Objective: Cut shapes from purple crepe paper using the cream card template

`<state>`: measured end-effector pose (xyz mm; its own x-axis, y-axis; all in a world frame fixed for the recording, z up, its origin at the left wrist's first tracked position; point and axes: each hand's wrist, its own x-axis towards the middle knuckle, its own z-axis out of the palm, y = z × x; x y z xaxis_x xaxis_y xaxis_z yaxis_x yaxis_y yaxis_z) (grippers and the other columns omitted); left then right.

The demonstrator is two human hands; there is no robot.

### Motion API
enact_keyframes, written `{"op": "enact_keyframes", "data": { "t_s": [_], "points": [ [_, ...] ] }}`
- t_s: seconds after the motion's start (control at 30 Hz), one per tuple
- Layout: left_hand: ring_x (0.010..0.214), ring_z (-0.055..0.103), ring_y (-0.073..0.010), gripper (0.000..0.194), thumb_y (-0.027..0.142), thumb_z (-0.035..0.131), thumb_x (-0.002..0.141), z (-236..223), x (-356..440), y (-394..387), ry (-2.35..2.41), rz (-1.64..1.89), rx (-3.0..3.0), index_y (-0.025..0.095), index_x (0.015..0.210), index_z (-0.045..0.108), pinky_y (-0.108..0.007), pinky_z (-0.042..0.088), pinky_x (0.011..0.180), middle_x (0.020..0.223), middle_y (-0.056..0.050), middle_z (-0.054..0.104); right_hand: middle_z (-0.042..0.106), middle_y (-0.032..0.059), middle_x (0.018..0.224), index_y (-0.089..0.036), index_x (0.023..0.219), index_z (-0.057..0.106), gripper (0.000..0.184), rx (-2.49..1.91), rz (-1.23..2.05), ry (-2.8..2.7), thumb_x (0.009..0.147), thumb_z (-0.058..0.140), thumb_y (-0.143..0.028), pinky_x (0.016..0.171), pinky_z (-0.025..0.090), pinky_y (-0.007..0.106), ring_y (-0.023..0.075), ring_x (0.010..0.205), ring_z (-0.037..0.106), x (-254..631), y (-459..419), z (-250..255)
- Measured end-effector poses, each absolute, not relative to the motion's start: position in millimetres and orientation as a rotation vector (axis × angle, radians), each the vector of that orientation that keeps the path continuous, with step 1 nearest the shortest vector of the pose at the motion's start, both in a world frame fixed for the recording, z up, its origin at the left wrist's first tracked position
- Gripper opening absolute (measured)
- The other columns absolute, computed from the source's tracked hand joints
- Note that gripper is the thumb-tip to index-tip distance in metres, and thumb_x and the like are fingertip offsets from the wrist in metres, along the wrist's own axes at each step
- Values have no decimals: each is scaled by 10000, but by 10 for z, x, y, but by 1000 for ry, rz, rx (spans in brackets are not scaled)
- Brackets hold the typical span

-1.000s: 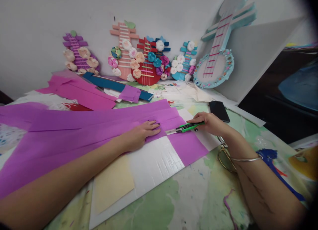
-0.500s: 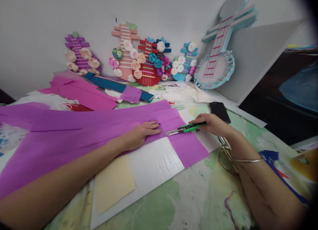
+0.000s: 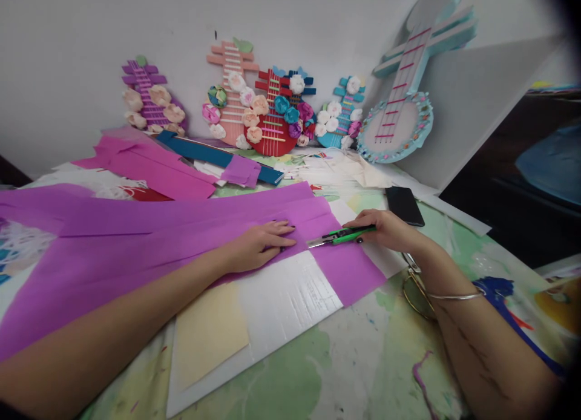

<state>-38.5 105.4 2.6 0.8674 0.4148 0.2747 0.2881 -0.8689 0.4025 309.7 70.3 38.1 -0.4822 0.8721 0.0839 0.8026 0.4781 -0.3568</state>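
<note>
My left hand point(image 3: 258, 244) lies flat with fingers stretched out on a wide sheet of purple crepe paper point(image 3: 195, 217). In my right hand point(image 3: 385, 226) is a green and black utility knife point(image 3: 342, 234), its blade out and pointing left toward my left fingertips. The blade tip is at the purple paper, by the inner corner where a square flap extends toward me. Whether the tip touches the paper I cannot tell. Under the paper is a white board point(image 3: 290, 293) with cut marks, and a cream paper piece point(image 3: 213, 335) rests on its left part.
Behind the paper lie pink crepe paper point(image 3: 154, 163) and a dark blue strip point(image 3: 200, 150). Several flower-decorated toy instruments point(image 3: 272, 120) lean on the wall. A black phone point(image 3: 403, 206) and glasses point(image 3: 417, 296) are near my right arm.
The blade tip has shifted very slightly to the right and up, away from my left fingers. My left hand stays on the purple paper. The whole view has moved a little.
</note>
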Motion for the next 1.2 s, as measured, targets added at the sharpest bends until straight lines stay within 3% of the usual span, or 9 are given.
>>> {"op": "enact_keyframes", "data": {
  "t_s": [0.2,0.43,0.73,1.03,1.2],
  "points": [
    [1373,384,-209,419,122,446,921,3,-384,1069,516,520,2703,277,1287,583,-487,311,1136,1433,-41,480,705,35,951,-303,1120,723,399,-1487,374,-2472,766,638,-139,802,473,316,202,867,632,3077,689,405],
    [1372,386,-228,406,122,430,925,10,-382,1065,521,490,2734,229,1281,592,-492,320,1132,1428,-69,484,713,13,927,-304,1074,743,467,-1516,357,-2428,693,620,-64,771,475,283,189,849,646,3144,661,446],
    [1372,385,-205,407,131,461,923,24,-392,1088,522,486,2687,285,1278,587,-494,309,1135,1428,-39,485,717,9,960,-319,1107,724,446,-1486,413,-2443,730,630,-100,780,478,283,181,859,644,3141,678,414],
    [1370,389,-220,387,191,506,920,39,-389,1058,517,497,2685,259,1295,576,-489,310,1132,1433,-65,479,719,9,981,-315,1110,720,395,-1484,483,-2437,772,601,-147,794,484,296,188,875,648,3174,671,422],
    [1370,387,-199,437,99,425,924,26,-395,1073,526,512,2657,261,1303,568,-482,303,1140,1429,-48,485,719,13,967,-295,1119,716,387,-1460,524,-2409,774,603,-163,802,487,298,190,877,650,3168,667,417]
  ]
}}
